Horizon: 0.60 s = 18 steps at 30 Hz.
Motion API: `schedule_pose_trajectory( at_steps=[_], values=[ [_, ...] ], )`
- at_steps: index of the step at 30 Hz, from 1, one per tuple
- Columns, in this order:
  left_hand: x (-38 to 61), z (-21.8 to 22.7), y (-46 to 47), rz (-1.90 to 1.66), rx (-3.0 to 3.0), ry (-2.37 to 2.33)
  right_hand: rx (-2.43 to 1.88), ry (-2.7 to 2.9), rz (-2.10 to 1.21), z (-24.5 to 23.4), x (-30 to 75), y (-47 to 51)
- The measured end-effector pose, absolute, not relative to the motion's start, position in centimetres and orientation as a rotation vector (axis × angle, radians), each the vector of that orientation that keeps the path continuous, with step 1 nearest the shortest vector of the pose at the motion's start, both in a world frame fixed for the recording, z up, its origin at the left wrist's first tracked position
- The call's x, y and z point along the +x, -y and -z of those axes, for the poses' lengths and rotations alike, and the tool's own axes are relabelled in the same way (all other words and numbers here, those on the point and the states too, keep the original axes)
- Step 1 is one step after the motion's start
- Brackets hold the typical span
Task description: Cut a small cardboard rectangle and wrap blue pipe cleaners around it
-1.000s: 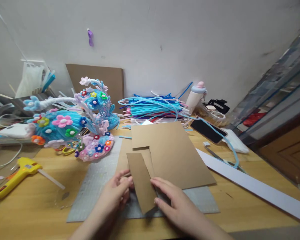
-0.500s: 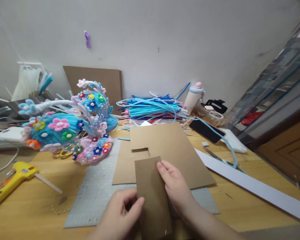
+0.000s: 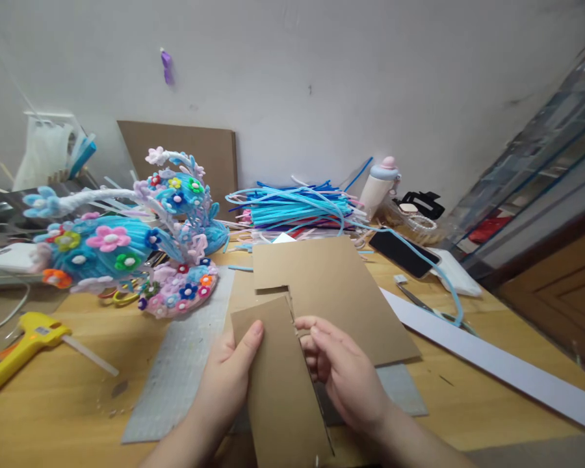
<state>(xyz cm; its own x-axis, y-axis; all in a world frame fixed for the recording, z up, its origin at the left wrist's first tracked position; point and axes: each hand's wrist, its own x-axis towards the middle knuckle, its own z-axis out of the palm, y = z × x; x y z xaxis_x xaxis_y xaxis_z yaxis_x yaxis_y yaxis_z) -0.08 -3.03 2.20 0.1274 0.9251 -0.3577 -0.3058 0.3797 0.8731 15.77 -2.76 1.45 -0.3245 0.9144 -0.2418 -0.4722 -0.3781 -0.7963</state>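
Note:
A long rectangular strip of brown cardboard [image 3: 283, 383] is tilted in front of me, its lower end running out of view. My left hand [image 3: 229, 370] grips its left edge, thumb flat on the face and the other fingers hidden behind. At the strip's right edge, which looks slightly frayed, is my right hand [image 3: 346, 370]. Its fingers are curled in, with thumb and index fingertip close together by the edge; anything pinched there is too small to name. Beneath lies a larger cardboard sheet [image 3: 341, 286] with a notch cut in its left side.
A grey cutting mat [image 3: 170, 383] lies under the cardboard. To the left are a yellow glue gun [image 3: 39, 338] and a pipe-cleaner flower piece [image 3: 107, 250]. Behind is a pipe-cleaner pile [image 3: 297, 211]. A phone [image 3: 402, 253], scissors [image 3: 424, 305] and a white strip [image 3: 497, 364] sit right.
The cardboard strip has swung left and tilted. My left hand has moved up along it with the thumb now on its face; my right hand has shifted from its top corner to the right edge.

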Motion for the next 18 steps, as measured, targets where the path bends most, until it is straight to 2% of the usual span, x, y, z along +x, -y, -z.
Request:
schedule_pose_trajectory(
  at_steps=[8,14,18],
  values=[
    [0.7,-2.7,3.6,-1.134,0.978,-1.187,-1.082,1.155,-1.446,-1.9,15.7,1.8],
    [1.1,-3.1,3.9,-1.214,0.913,-1.225,-1.039,1.034,-1.534,-2.0,15.8,1.2],
    [0.6,-2.6,3.7,-1.185,1.043,-1.233,-1.075,1.223,-1.450,-2.4,16.0,1.5]
  ],
)
